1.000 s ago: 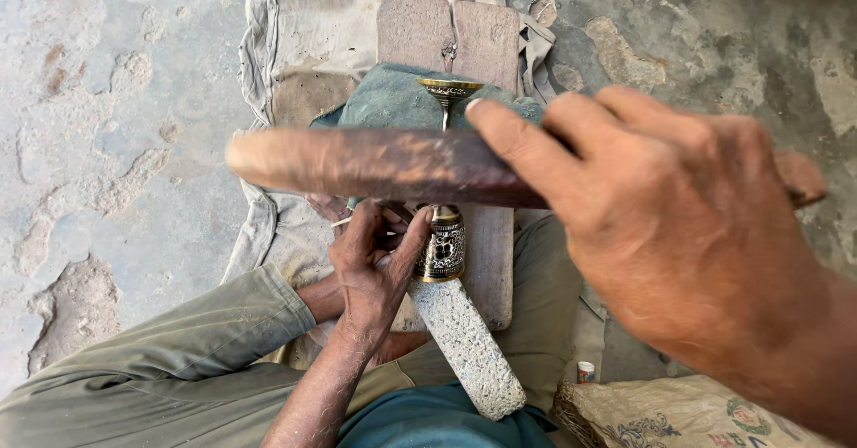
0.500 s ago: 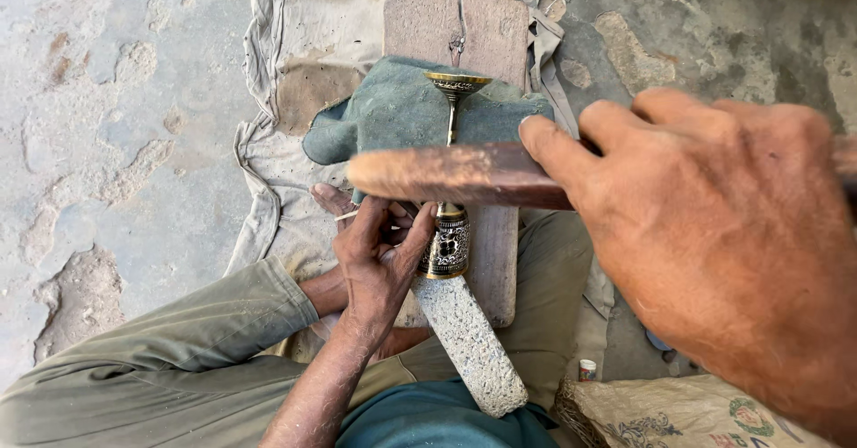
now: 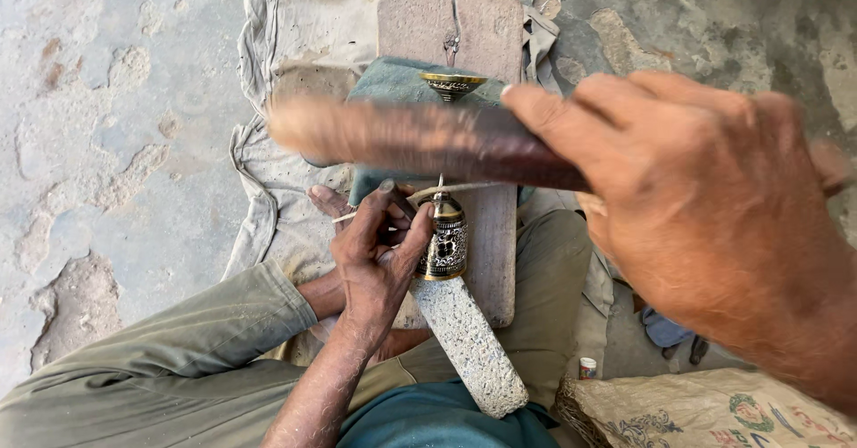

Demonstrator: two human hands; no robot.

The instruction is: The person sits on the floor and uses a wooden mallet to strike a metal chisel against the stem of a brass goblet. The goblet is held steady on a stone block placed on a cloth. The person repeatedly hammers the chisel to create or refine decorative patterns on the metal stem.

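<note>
Right hand (image 3: 705,207) grips stick (image 3: 420,140); left hand (image 3: 379,256) steadies brass vase (image 3: 444,238).

Brass piece (image 3: 444,234) on wooden board (image 3: 451,29)

Floor: rough grey concrete (image 3: 107,100), patched and pitted, worn hollows at left.
Cloth: pale crumpled sheet (image 3: 295,20) spread on the floor, centre far.
Sack: printed woven bag (image 3: 714,412) on the floor, near right.
Small item: white capped container (image 3: 586,369) just beside the sack.
</note>
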